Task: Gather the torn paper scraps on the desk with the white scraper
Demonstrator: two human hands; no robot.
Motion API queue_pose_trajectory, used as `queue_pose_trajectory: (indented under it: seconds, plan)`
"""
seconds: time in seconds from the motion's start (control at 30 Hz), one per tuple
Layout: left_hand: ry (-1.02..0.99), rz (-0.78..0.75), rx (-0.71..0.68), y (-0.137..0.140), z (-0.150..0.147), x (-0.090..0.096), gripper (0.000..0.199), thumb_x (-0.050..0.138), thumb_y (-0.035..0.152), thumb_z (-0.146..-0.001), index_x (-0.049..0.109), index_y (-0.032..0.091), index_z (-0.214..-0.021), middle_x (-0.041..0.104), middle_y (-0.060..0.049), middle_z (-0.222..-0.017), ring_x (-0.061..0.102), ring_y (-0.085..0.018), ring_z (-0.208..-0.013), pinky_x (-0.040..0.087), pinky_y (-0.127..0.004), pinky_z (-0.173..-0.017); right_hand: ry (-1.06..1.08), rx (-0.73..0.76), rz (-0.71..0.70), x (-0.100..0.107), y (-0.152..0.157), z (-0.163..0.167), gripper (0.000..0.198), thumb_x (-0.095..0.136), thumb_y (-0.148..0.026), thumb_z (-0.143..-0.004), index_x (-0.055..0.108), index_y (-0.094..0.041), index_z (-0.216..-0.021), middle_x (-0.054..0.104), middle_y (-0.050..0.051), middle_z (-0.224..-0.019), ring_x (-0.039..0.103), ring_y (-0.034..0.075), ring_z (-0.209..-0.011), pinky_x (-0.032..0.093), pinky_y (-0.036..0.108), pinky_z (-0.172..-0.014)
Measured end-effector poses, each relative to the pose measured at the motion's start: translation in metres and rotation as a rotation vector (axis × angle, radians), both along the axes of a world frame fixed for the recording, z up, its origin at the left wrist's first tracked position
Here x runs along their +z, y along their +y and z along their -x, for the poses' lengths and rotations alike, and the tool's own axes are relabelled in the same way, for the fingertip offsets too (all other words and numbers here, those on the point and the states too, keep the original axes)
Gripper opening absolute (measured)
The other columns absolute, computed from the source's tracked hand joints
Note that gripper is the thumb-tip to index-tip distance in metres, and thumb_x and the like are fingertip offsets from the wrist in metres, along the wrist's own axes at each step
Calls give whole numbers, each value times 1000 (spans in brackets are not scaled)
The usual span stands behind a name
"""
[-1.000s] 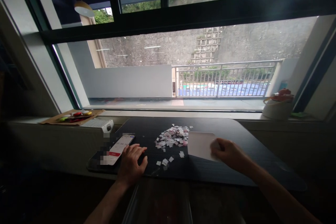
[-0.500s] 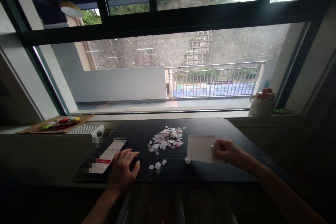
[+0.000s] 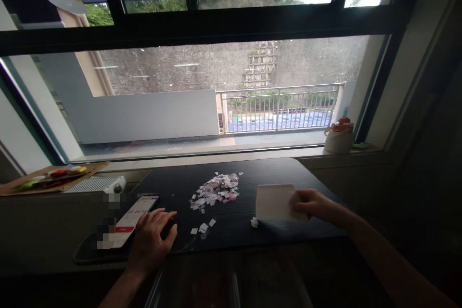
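My right hand [image 3: 313,206] pinches the right edge of a pale, flat rectangular card [image 3: 273,202], held tilted over the dark table [image 3: 231,238]. Close to the card's lower left corner lie a few white paper scraps [image 3: 254,222]. A larger heap of small white and pinkish paper pieces [image 3: 220,188] sits at the middle of the table. Nearer to me is a little group of loose paper squares [image 3: 203,228]. My left hand [image 3: 153,238] rests on the tabletop with its fingers spread, beside a phone [image 3: 132,221] showing a timer; it holds nothing.
A brown board [image 3: 39,184] with colourful items lies at the far left, beside a white slatted box with a knob [image 3: 97,185]. On the windowsill at the right stands a white pot [image 3: 338,141] with reddish things on top. A wide window borders the table's far side.
My view has turned somewhat to the right, so most things appear shifted left. The card stays in my right hand, now slightly farther from the heap. My left hand stays by the phone.
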State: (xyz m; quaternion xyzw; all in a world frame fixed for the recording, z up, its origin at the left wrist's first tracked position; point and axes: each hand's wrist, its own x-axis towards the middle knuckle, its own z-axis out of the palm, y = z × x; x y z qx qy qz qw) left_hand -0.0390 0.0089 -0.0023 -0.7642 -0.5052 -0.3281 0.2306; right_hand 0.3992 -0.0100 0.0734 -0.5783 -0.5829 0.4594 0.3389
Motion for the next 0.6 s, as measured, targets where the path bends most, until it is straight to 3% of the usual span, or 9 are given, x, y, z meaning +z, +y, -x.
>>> queue_pose_trajectory:
  seconds: [0.3,0.6]
  plan:
    - [-3,30,8,-1,2,0,26,50,35,-77,62,22,-96,69,-4,-91,57,-26,-98,32,-46,-95,27,-41,-15,-11,14,-7,24,65,-28,-52,62,-14,-72,62,-2,-60,53,10,-50,41,22,-46]
    - [-20,2,-7,1,1,-1,26,50,35,-76,62,23,-95,69,-4,-89,58,-27,-97,35,-46,-92,-5,66,72,-14,11,2,19,66,-21,-56,67,-14,-74,66,-1,-63,55,10,-52,42,20,-46]
